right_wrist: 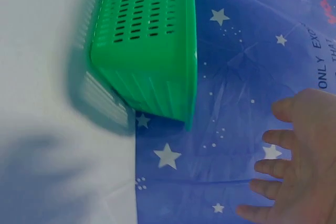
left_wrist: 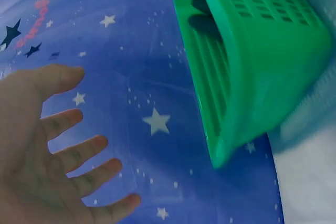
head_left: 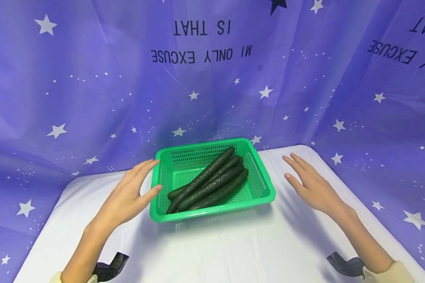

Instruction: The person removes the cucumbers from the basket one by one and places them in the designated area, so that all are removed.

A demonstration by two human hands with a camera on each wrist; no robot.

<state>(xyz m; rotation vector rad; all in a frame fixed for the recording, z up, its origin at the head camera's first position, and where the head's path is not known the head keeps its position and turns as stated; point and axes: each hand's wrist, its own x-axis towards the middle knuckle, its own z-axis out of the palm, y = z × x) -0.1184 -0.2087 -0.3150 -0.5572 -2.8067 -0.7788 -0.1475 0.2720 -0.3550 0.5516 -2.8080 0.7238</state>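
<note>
Hands apart, one at either side of the basket, fingers extended and gripping nothing. Left hand (head_left: 129, 196): beside the basket's left end, thumb spread away from the fingers; from the head view its fingertips overlap the rim, but the left wrist view shows a gap. Right hand (head_left: 315, 190): off the right end, palm turned inward, fingers slightly bent, clear of the rim.

Green plastic basket (head_left: 262, 169): slotted walls, standing on the white cloth (head_left: 219, 251) between the hands, towards the far edge. Contents: dark green cucumbers (head_left: 212, 184), lying slantwise in a loose pile; I count at least four, though overlap makes the number uncertain.

Surroundings: purple curtain (head_left: 212, 86) behind and at both sides, white stars, black lettering upside down. Black straps (head_left: 109, 269) at both wrists; cream sleeves (head_left: 389, 273) at the lower edge.
</note>
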